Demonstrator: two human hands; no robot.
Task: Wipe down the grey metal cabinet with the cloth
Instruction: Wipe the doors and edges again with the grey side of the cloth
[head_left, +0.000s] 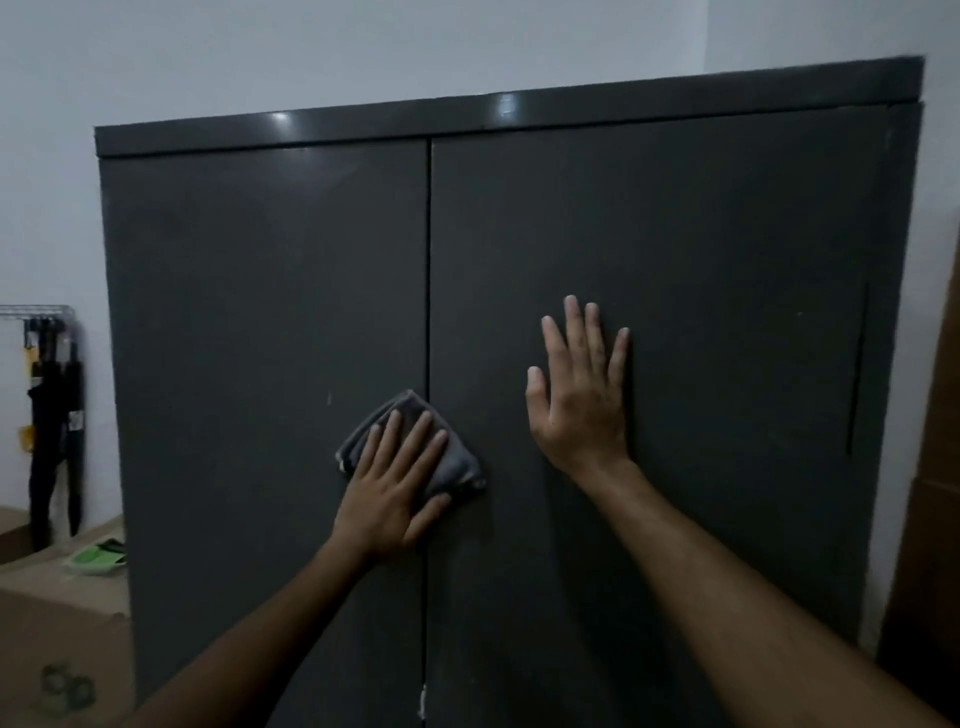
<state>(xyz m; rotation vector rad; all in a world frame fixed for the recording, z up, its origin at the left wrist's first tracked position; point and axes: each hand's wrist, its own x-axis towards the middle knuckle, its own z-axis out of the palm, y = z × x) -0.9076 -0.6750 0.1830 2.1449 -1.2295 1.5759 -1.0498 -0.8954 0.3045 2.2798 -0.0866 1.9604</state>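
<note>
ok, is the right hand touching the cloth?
Apart. The head view shows the right hand flat on the cabinet's right door, with bare door between it and the cloth under the left hand.

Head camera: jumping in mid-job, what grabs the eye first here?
The dark grey metal cabinet fills the view, its two doors shut. The left hand presses a grey cloth flat over the centre seam, while the right hand lies flat on the right door, fingers spread.

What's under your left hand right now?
A folded grey cloth, pressed flat by the left hand against the grey metal cabinet, straddling the door seam. The seam beneath is covered.
</note>
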